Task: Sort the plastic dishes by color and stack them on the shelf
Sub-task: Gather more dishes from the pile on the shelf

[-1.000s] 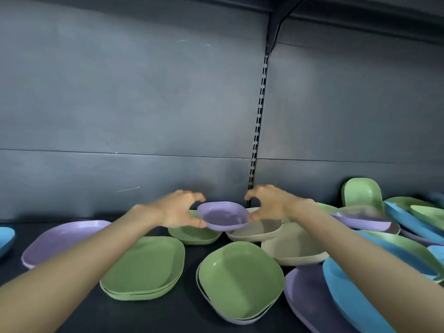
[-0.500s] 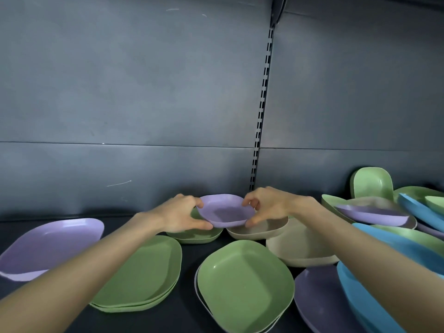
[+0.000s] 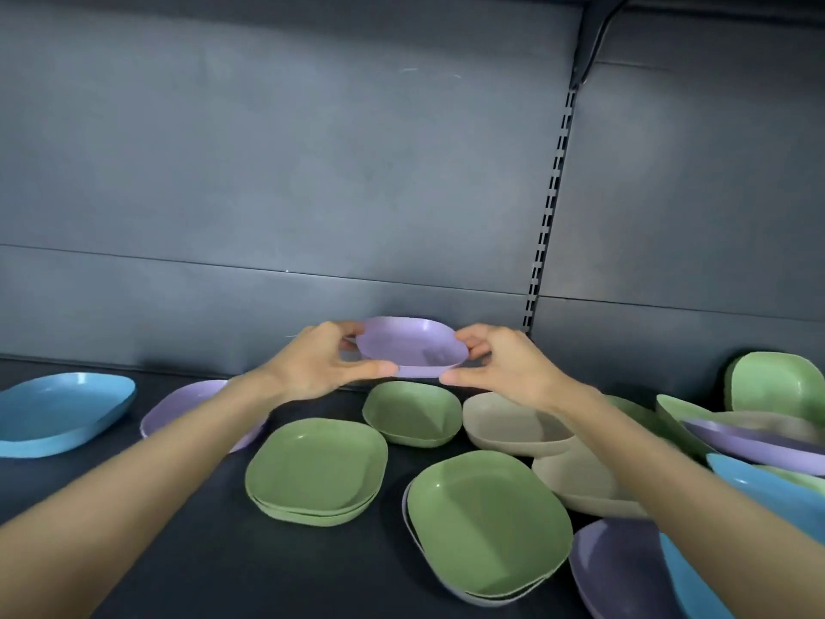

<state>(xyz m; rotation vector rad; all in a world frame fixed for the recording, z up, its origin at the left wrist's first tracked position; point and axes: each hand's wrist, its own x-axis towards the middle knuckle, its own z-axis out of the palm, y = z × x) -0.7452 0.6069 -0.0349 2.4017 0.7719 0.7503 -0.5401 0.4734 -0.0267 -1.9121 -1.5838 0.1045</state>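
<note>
In the head view, your left hand (image 3: 312, 364) and right hand (image 3: 504, 368) each pinch one end of the small purple dish (image 3: 410, 346), thumbs on the near edge and fingers curled over the far rim. It is held up off the shelf (image 3: 201, 551), close to the back wall. Nearer you sit a small green bowl (image 3: 410, 411) and a stack of green plates (image 3: 317, 471), with a blue dish (image 3: 62, 408) far left.
</note>
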